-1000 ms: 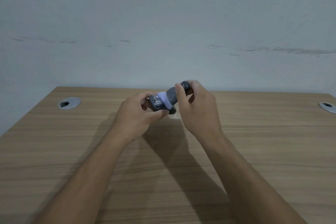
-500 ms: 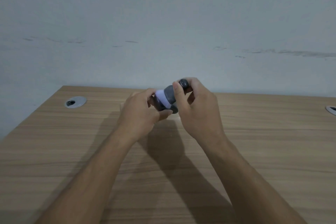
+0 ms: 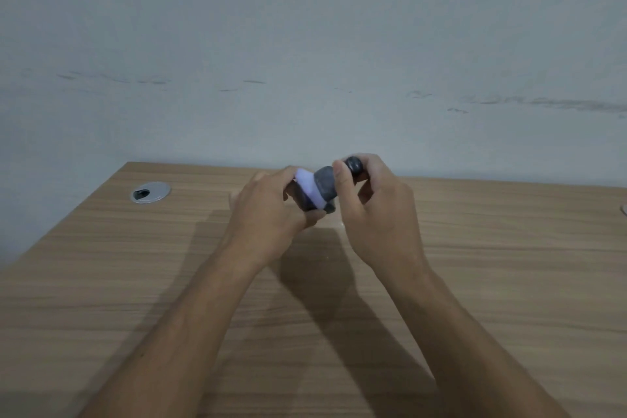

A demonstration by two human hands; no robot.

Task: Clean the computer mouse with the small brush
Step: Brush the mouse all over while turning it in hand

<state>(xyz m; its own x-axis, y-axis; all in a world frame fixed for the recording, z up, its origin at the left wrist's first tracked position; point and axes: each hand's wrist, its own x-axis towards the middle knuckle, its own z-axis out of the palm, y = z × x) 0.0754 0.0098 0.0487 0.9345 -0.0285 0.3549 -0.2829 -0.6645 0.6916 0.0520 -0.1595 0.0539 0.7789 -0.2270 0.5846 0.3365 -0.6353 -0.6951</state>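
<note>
The wooden desk [image 3: 475, 282] lies bare on both sides of the arms, so a hand could pass freely to the left or right. Its only fittings are a round metal cable port [image 3: 150, 192] near the far left corner and another at the right edge [image 3: 623, 209], both flush. The wall [image 3: 305, 44] closes off the far edge just behind the raised hands.
</note>
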